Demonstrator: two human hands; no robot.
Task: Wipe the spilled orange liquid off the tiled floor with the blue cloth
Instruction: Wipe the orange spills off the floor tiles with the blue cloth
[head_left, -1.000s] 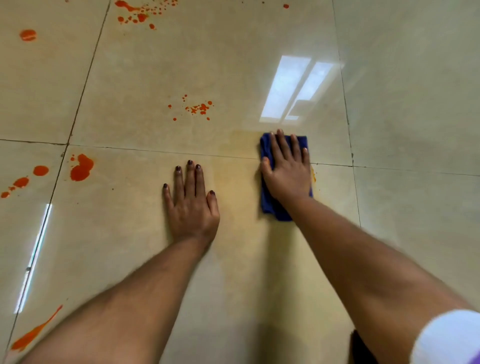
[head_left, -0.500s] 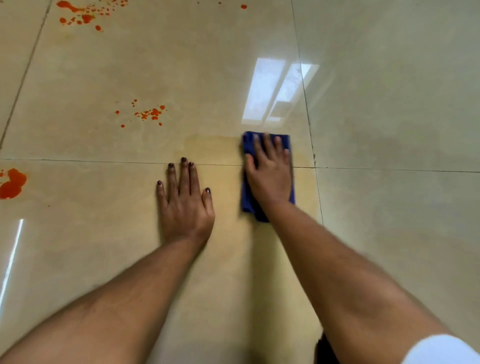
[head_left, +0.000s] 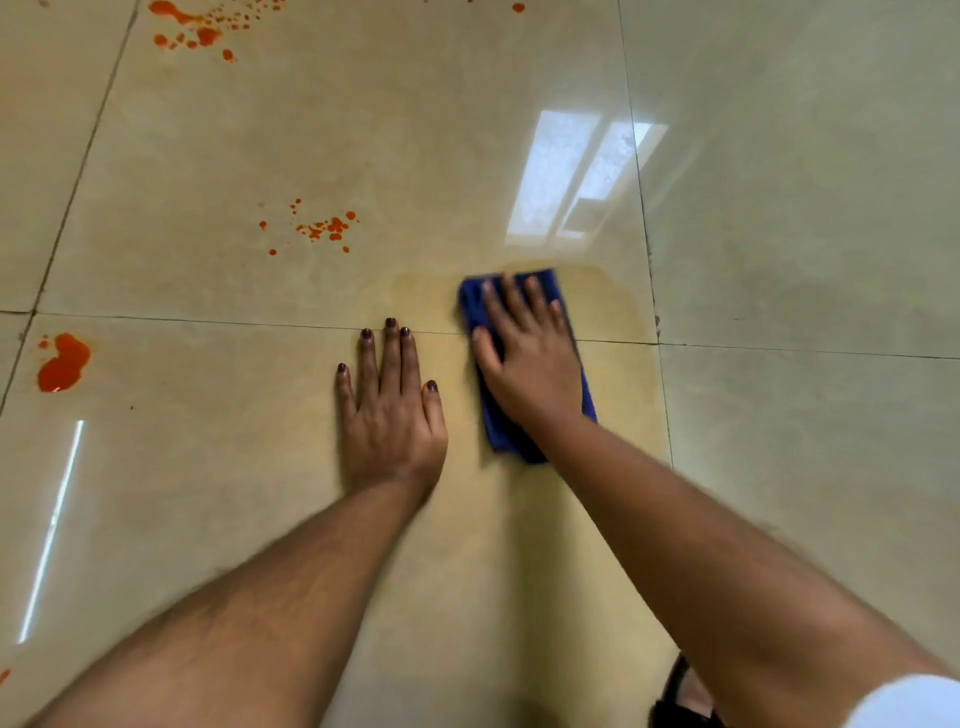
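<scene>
Nearest the camera, two bare forearms are reaching forward over the floor (head_left: 218, 467). The left hand (head_left: 392, 415) is resting flat, fingers together, holding nothing and bracing the body. Just beside it, the right hand (head_left: 530, 358) is pressing palm-down on the blue cloth (head_left: 496, 431), fingers spread rather than closed around it. The cloth is lying folded across a grout line (head_left: 208, 323), inside a pale, damp smear (head_left: 613, 306).

The cloth is probably soft, light and limp, so flat palm pressure should be serving better than a pinch; a loose edge may be prone to bunching. The glossy tile is likely slippery where wet.

Farther out, orange liquid is remaining: a puddle (head_left: 63, 362) at left, a spatter (head_left: 324, 227) beyond the hands, and a larger splash (head_left: 195, 28) at the far edge. The task appears partly complete.
</scene>
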